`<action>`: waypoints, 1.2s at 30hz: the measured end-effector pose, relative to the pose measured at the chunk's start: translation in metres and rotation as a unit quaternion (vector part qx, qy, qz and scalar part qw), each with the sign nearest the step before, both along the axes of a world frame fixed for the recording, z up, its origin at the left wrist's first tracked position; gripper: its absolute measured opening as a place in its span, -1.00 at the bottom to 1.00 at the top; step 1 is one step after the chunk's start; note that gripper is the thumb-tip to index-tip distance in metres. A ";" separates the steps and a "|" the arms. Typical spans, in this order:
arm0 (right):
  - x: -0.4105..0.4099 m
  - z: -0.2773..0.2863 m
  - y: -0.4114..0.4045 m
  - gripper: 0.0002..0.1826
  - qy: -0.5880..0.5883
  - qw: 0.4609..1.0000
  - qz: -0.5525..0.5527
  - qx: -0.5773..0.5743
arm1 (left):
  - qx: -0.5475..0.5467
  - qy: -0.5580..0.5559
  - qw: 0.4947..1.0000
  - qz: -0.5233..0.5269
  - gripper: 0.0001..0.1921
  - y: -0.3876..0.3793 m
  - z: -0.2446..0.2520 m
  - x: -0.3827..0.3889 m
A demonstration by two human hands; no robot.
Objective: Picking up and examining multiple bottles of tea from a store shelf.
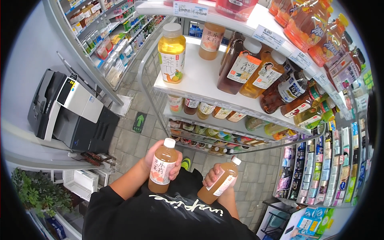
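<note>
My left hand point(151, 154) is wrapped around a plastic drink bottle point(162, 168) with a white cap, brownish contents and a pale label turned towards me. In my right hand point(213, 177) is a similar white-capped bottle point(223, 180), tilted, its label partly hidden by my fingers. Both bottles are close to my chest. Before me stands a white shelf point(192, 76). On it are a yellow tea bottle point(172, 57) at the left end, a bottle with a matching pale label point(211, 40) farther back, and a dark tea bottle point(240, 67) beside several others.
Lower shelf tiers hold more bottles point(207, 110); orange drinks point(306, 24) fill the tier above. A metal guard rail point(144, 75) curves around the shelf. A copier point(78, 111) stands left, near a plant point(39, 192). Packaged goods point(324, 168) line the right. Grey floor tiles point(249, 180) lie below.
</note>
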State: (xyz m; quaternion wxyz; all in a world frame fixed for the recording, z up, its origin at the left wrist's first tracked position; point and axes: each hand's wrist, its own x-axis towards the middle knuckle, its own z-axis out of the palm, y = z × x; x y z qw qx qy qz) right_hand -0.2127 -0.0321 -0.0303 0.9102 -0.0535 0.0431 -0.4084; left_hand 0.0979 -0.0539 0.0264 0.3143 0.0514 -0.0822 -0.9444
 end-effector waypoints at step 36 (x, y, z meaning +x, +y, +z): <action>0.114 0.038 0.143 -0.33 0.392 0.919 -0.046 -0.012 | 0.065 -0.046 0.995 0.059 -0.08 0.125 -0.115 0.036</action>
